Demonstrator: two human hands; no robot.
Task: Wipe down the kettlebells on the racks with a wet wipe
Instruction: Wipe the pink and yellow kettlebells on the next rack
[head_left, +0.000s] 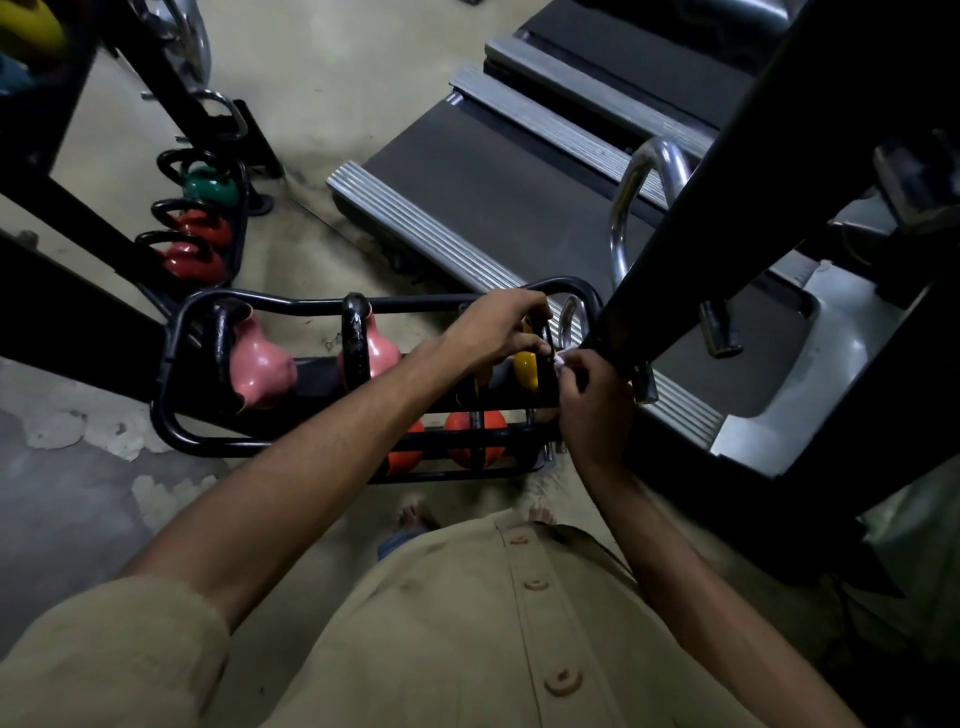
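The right hand (592, 410) pinches a small white wet wipe (560, 359) in a closed grip, pressed at the black handle of the yellow kettlebell (524, 366). At its ten o'clock, the left hand (498, 325) is curled closed over that handle's top, steadying it. The bell sits at the right end of the black rack (171, 364) — pink kettlebells (260, 366) toward nine o'clock, orange ones (475, 436) on the tier below. The handle wipe looks under way; next likely calls for working down onto the yellow body.
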